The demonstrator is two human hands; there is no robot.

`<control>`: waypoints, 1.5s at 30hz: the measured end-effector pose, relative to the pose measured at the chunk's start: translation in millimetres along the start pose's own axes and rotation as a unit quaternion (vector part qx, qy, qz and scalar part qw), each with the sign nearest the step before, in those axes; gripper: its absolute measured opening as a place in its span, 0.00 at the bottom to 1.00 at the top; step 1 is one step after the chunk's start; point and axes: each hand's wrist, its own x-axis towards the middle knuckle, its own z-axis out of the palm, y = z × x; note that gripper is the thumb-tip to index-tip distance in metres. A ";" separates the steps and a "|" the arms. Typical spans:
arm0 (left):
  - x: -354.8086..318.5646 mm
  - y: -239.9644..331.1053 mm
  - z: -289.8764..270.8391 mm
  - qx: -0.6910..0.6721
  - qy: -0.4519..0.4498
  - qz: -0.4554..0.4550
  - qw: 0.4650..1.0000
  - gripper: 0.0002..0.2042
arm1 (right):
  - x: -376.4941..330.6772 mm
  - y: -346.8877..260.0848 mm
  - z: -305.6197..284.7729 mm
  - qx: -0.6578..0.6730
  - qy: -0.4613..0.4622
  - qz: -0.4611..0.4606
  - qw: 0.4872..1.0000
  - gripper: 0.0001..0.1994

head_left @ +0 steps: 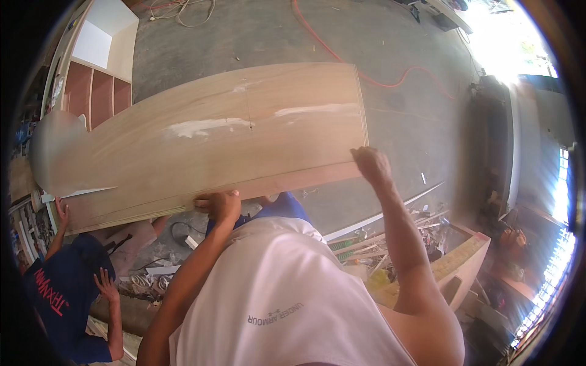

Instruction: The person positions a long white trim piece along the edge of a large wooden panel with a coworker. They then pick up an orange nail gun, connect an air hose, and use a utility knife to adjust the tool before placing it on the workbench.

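Left hand (220,205) and right hand (370,163) both grip the plywood sheet (232,134) (near edge) — a co-worker's hand (61,210) steadies its far end

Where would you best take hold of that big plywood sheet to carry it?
By its long near edge, from below, as both hands do: the left hand grips mid-edge, the right hand the near corner. The plywood sheet is wide and flat; a co-worker's hand takes the far end.

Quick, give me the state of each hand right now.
Left hand: closed on the near edge of the plywood sheet.
Right hand: closed on the sheet's near right corner.
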 end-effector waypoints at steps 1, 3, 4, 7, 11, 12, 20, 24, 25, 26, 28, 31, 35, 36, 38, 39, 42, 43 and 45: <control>1.2 -1.2 2.5 -0.009 -0.004 -0.007 1.000 0.57 | 0.7 -20.2 -8.2 -0.004 0.024 -0.020 1.000 0.18; -2.5 -14.9 -11.4 0.003 -0.002 -0.017 1.000 0.57 | -8.3 -41.0 -2.7 0.049 0.035 -0.014 0.998 0.17; -8.3 -8.8 -17.3 0.009 -0.005 -0.010 1.000 0.57 | -5.5 -21.8 14.5 0.044 0.041 -0.013 0.998 0.15; 3.2 -3.0 -27.1 0.000 -0.006 0.002 1.000 0.56 | 18.2 49.1 32.2 0.057 0.188 0.001 0.981 0.18; 14.4 -15.0 -14.2 0.104 -0.030 0.073 0.991 0.50 | 32.0 168.2 73.1 -0.004 0.329 0.021 0.944 0.12; 17.1 -15.5 -13.3 0.082 -0.011 0.093 0.992 0.48 | 28.4 196.1 94.9 -0.007 0.317 0.019 0.948 0.12; -0.3 -14.5 14.3 -0.046 0.051 0.088 0.994 0.56 | -46.2 100.9 98.8 0.116 0.171 0.217 0.954 0.19; -6.0 -35.9 23.5 -0.129 0.123 0.148 0.973 0.54 | -62.4 23.5 62.8 0.343 0.103 0.353 0.865 0.20; -3.3 -47.2 15.6 -0.151 0.126 0.151 0.969 0.51 | -63.9 16.7 61.3 0.355 0.125 0.354 0.856 0.19; -0.1 -56.6 7.9 -0.175 0.129 0.154 0.964 0.48 | -65.3 11.8 62.1 0.366 0.147 0.355 0.848 0.18; 9.9 -76.8 -9.9 -0.224 0.139 0.140 0.954 0.44 | -72.8 6.2 71.0 0.398 0.192 0.347 0.827 0.17; 20.0 -103.2 -15.0 -0.196 0.142 0.202 0.949 0.38 | -78.7 -10.8 65.1 0.434 0.223 0.346 0.802 0.16; 23.4 -117.3 -27.7 -0.237 0.174 0.257 0.920 0.32 | -82.4 -53.8 67.0 0.491 0.201 0.360 0.767 0.17; 27.9 -122.0 -29.3 -0.246 0.161 0.265 0.918 0.32 | -83.6 -62.7 68.9 0.512 0.212 0.361 0.750 0.18; 44.4 -135.5 -28.3 -0.262 0.134 0.284 0.913 0.30 | -84.1 -66.5 85.2 0.566 0.233 0.355 0.707 0.21; 54.4 -144.9 -23.8 -0.300 0.116 0.265 0.909 0.29 | -81.8 -63.8 93.8 0.587 0.240 0.352 0.688 0.21; 71.5 -164.9 -15.6 -0.409 0.162 0.251 0.862 0.23 | -77.1 -58.7 118.3 0.630 0.253 0.334 0.654 0.19; 83.8 -176.0 -11.5 -0.454 0.120 0.212 0.857 0.22 | -79.1 -61.8 119.7 0.630 0.247 0.321 0.662 0.17; 100.8 -189.6 -26.4 -0.585 -0.028 0.079 0.806 0.19 | -82.7 -66.1 121.1 0.624 0.218 0.316 0.680 0.13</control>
